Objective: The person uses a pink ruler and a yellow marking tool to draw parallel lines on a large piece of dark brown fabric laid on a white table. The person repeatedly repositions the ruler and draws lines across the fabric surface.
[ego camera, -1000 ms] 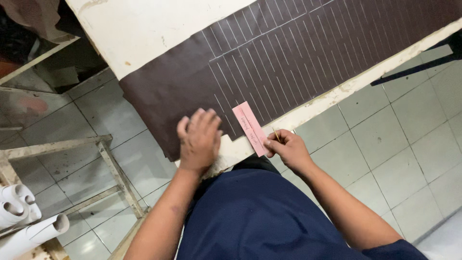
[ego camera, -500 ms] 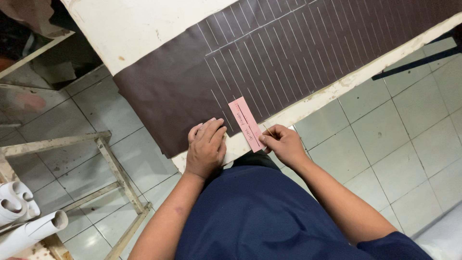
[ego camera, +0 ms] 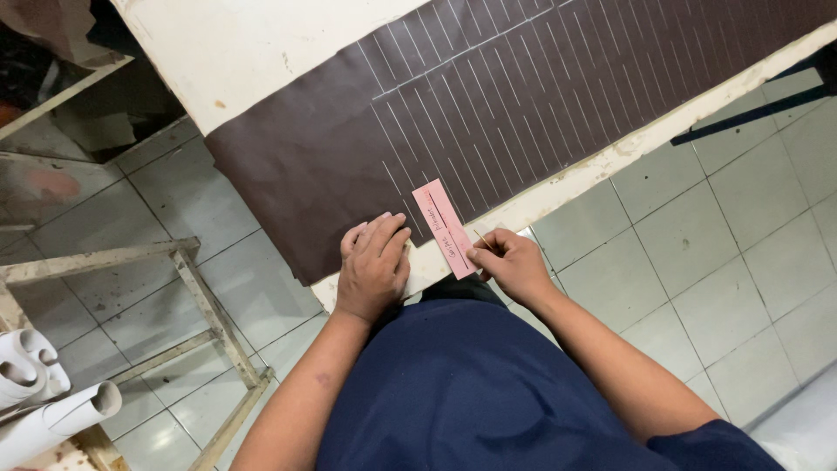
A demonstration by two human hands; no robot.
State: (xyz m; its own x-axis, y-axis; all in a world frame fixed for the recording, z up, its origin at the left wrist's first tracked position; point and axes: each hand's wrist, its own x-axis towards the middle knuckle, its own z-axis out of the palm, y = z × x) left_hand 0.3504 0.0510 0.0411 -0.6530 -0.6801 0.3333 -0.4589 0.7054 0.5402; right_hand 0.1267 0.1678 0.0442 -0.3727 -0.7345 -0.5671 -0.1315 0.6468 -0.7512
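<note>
the table [ego camera: 261,52] is pale and worn, and its near edge runs slantwise from lower left to upper right. a dark brown sheet [ego camera: 540,96] covers most of it, ruled with thin white lines that cross its width; the sheet's near left corner hangs a little past the table edge. on the sheet's near edge lies a pink strip [ego camera: 444,228], its long axis running away from the person and tipped slightly left, parallel to the white lines. the left hand [ego camera: 375,266] lies flat just left of the strip, fingers together, pressing the sheet. the right hand [ego camera: 510,262] is nearer: it is pinched at the strip's near right edge around a thin pale marker [ego camera: 481,239], too small to make out. rolled tubes [ego camera: 39,392] stand at lower left.
</note>
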